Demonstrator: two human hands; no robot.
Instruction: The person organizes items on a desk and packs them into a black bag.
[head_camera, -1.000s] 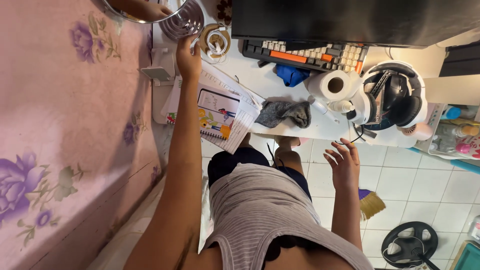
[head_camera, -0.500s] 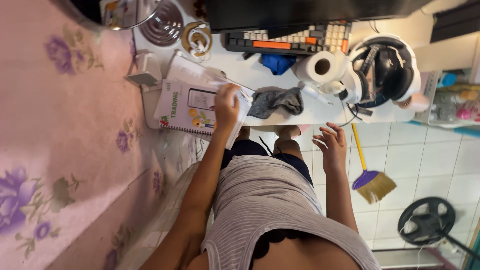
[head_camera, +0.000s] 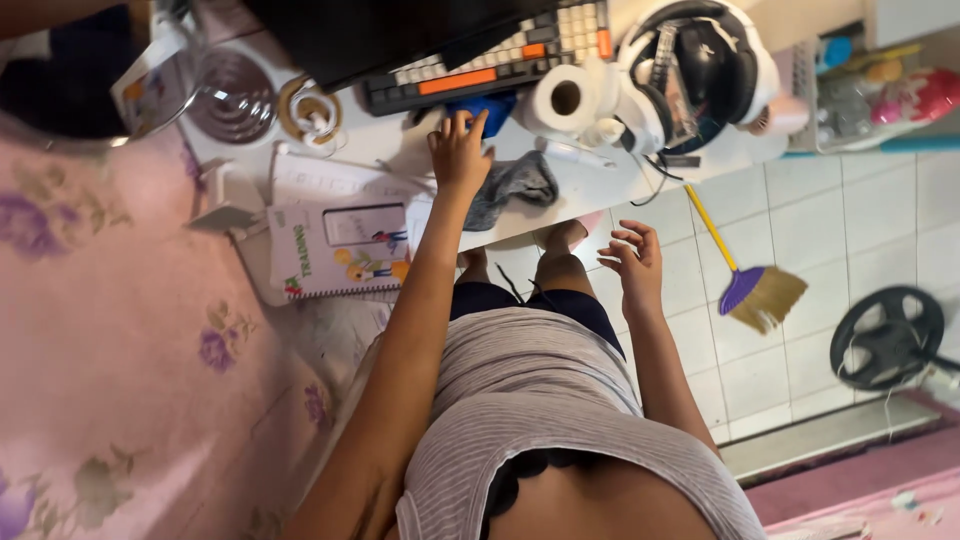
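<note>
My left hand (head_camera: 458, 150) stretches out over the white desk (head_camera: 600, 185), fingers apart, tips at a blue cloth-like thing (head_camera: 492, 106) just below a dark keyboard (head_camera: 480, 65) with orange keys. It holds nothing. A crumpled grey cloth (head_camera: 512, 185) lies right beside that wrist. A colourful spiral notebook (head_camera: 335, 250) rests on the desk to the left of my forearm. My right hand (head_camera: 632, 262) hovers off the desk edge above my knees, fingers loosely spread and empty.
A toilet roll (head_camera: 560, 98) and headphones (head_camera: 690, 75) sit right of the keyboard. A tape roll (head_camera: 310, 108) and a round metal piece (head_camera: 232, 95) lie to the left. A broom (head_camera: 760, 290) and a black round fan (head_camera: 885, 335) are on the tiled floor. A pink floral cloth (head_camera: 130, 330) fills the left.
My left hand left the metal piece at the far left, passed over the notebook, and now lies by the blue thing under the keyboard. The right hand has stayed off the desk edge.
</note>
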